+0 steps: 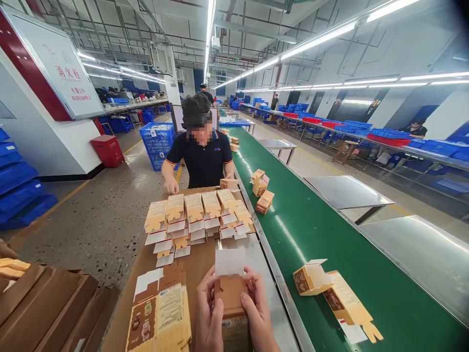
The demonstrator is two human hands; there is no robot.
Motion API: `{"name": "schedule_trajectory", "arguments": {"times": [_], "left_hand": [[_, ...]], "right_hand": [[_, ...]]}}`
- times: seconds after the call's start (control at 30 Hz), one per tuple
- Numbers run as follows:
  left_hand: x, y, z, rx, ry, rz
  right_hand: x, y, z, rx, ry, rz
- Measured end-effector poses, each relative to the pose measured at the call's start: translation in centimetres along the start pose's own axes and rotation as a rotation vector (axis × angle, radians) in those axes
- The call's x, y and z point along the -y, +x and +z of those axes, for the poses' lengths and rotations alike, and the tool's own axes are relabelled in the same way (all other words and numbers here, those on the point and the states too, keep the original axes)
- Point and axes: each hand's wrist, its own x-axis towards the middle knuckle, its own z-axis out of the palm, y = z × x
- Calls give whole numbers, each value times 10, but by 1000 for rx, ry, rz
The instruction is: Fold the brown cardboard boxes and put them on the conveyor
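My left hand [207, 313] and my right hand [257, 310] both grip a small brown carton [230, 298] at the bottom middle of the head view. Its white end flap [230, 261] stands up above my fingers. A stack of flat printed carton blanks [159, 318] lies just left of my left hand on the brown worktop [198, 266]. Farther along the worktop, several flat blanks [198, 215] are fanned out in a row.
A green conveyor belt [311, 230] runs along the right, carrying two half-folded cartons [330, 288] near me and several closed ones [262, 193] farther off. A person in a dark shirt [203, 156] works facing me. Brown cardboard boxes [47, 308] sit bottom left.
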Motion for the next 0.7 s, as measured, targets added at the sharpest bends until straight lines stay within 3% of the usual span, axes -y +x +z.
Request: {"name": "schedule_trajectory", "arguments": {"times": [0.17, 0.3, 0.37, 0.43, 0.5, 0.6, 0.7], "left_hand": [[19, 3, -9, 89, 239, 114], [31, 0, -14, 201, 261, 35], [30, 1, -14, 134, 230, -2], [26, 7, -13, -21, 174, -57], [25, 17, -14, -85, 128, -185], [43, 34, -17, 14, 205, -372], [86, 41, -23, 117, 416, -437]], "right_hand": [[-4, -3, -11, 124, -335, -161], [-8, -4, -17, 205, -385, -110], [-15, -9, -17, 217, -330, -79], [-29, -19, -15, 208, -179, -37], [-47, -30, -15, 203, 5, 72], [-66, -31, -26, 145, 106, 279], [-64, 8, -54, -57, 37, 368]]}}
